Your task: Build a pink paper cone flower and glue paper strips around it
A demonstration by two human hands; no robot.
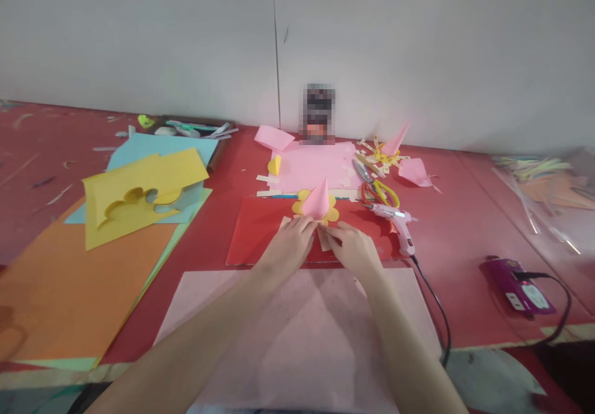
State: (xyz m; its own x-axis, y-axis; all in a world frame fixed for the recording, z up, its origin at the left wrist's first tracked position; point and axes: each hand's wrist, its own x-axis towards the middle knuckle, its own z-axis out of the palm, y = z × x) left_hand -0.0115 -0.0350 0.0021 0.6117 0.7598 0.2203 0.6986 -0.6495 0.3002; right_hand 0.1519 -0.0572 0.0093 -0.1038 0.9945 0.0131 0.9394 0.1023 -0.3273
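Note:
A pink paper cone [317,202] stands upright on a yellow scalloped paper flower [333,215] over a red board [251,228]. My left hand [294,240] is closed, its fingertips pressed on the near edge of the flower at the cone's foot. From the other side, my right hand [354,246] pinches the same near edge, fingers bent and close together. Between the hands a beige paper strip [324,239] sticks out toward me. The fingertips partly hide the edge that they hold.
A pink glue gun [395,219] lies at the right, beside scissors [383,192]; its cord runs to a purple power box [520,287]. Coloured sheets [93,271] and a cut yellow sheet [121,209] lie left. Another pink cone [395,141] stands behind. A wall [186,42] bounds the table.

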